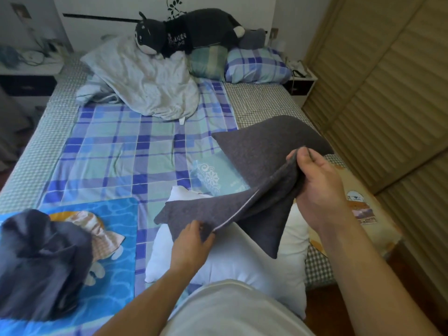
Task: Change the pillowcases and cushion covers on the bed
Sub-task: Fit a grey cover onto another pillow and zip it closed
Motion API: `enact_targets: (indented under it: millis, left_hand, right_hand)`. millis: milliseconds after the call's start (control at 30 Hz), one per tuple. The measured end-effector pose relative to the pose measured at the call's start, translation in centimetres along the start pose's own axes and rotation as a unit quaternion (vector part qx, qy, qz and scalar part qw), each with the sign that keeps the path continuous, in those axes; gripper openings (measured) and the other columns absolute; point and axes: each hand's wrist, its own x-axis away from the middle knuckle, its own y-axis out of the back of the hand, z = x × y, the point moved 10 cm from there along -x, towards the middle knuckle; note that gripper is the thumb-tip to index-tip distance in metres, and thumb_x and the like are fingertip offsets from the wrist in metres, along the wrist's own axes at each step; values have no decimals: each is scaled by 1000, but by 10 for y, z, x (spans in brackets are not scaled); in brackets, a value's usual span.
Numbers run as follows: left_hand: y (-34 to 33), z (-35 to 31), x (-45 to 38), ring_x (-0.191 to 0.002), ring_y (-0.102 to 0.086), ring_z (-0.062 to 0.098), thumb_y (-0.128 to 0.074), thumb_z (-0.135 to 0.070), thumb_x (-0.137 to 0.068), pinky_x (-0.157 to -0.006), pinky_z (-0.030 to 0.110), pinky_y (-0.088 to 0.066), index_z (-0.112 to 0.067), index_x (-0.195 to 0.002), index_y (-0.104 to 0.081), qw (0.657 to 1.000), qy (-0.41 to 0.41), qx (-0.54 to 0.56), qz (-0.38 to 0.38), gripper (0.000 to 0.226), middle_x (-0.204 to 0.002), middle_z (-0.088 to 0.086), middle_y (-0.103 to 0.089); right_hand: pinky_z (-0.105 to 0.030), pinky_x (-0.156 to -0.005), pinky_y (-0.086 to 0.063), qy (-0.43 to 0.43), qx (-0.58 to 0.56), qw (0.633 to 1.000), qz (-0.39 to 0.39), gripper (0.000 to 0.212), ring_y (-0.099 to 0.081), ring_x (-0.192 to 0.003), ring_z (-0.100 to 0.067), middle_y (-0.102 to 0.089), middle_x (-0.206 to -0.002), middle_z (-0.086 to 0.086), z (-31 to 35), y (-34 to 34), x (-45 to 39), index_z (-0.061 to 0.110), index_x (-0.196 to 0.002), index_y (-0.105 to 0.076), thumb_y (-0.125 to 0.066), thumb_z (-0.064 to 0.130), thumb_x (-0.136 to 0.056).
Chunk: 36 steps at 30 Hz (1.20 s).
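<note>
An empty dark grey cushion cover (257, 209) hangs between my hands above a bare white cushion insert (228, 260) at the bed's near edge. My left hand (191, 241) pinches its lower edge beside the pale zip line. My right hand (320, 183) grips the cover's upper edge, bunching the cloth. Behind the cover lies a dark grey covered cushion (271, 144) and a teal patterned cover (218, 175). A blue plaid pillow (257, 66) and a green plaid pillow (208, 61) sit at the headboard.
A crumpled pale duvet (145, 78) and a dark plush toy (184, 32) lie near the head of the plaid bed sheet (116, 151). A dark bundle of cloth (41, 260) rests on a blue cartoon cover (114, 238) at left. Wardrobe doors (388, 93) stand close on the right.
</note>
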Motion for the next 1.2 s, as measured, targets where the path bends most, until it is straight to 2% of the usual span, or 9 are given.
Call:
enact_targets:
  millis: [100,300,567,733,800,867,1000,1100,1200]
  left_hand:
    - [21,-10,2,-84,-62,17,-56,-42,-98,-71,35,-53,-30,-98,-56,996,-26,-9,-80,12,-96,-10,-62]
    - [24,6,-7,-75,-57,20,-61,-19,-97,-65,31,-39,-26,-81,-53,996,-36,55,-59,20,-84,-2,-60]
    - [132,15,-74,-81,-56,28,-49,-32,-97,-74,41,-44,-35,-90,-53,945,105,283,-129,9,-90,11,-62]
    - [247,-127,-80,-62,-50,11,-75,-30,-88,-61,29,-37,-26,-105,-51,968,-204,102,-105,30,-69,-6,-53]
    - [265,-157,-77,-79,-60,22,-75,-14,-82,-66,34,-39,-28,-120,-52,954,-270,-86,-101,46,-82,-5,-61]
    - [290,-165,-89,-100,-61,34,-58,2,-76,-76,39,-45,-26,-127,-51,941,-255,-153,-160,59,-105,6,-66]
    - [340,-138,-91,-104,-54,30,-49,3,-72,-85,41,-44,-19,-107,-63,924,-114,29,-364,43,-116,10,-55]
    - [299,-75,-86,-90,-58,24,-52,-7,-74,-79,37,-49,-25,-94,-67,937,-49,107,-330,32,-106,9,-57]
    - [197,15,-71,-78,-64,30,-57,-10,-67,-73,39,-54,-24,-86,-70,982,40,58,-174,26,-90,13,-64]
  right_hand:
    - [-22,-59,-48,1,10,1000,-25,30,-53,-62,-7,-56,-68,4,4,7,2,13,-81,-59,-45,21,-106]
    - [-22,-61,-50,13,-8,999,-51,30,-55,-62,-9,-58,-66,3,7,28,2,12,-80,-60,-46,20,-106]
    - [-42,-88,-53,-70,278,949,-131,27,-65,-101,-25,-68,-100,-4,-42,80,-33,19,-96,-64,-46,36,-105]
    - [-26,-75,-52,36,60,977,-200,25,-64,-85,-9,-65,-90,3,18,91,-66,19,-93,-60,-43,27,-108]
    - [-26,-77,-53,82,-13,971,-224,26,-61,-77,-7,-61,-83,3,46,96,-75,20,-86,-56,-42,25,-108]
    - [-26,-80,-50,130,-56,961,-239,27,-57,-75,-7,-57,-80,3,68,96,-83,19,-85,-54,-41,23,-108]
    - [-28,-72,-46,230,-120,929,-265,31,-49,-67,-8,-50,-73,6,103,114,-71,22,-77,-50,-44,34,-105]
    - [-30,-56,-38,189,16,939,-287,47,-44,-56,-13,-48,-60,7,95,138,-45,23,-60,-57,-51,48,-99]
    - [-36,-65,-37,66,359,898,-245,48,-49,-71,-22,-53,-67,-3,23,168,-28,12,-66,-62,-50,47,-97]
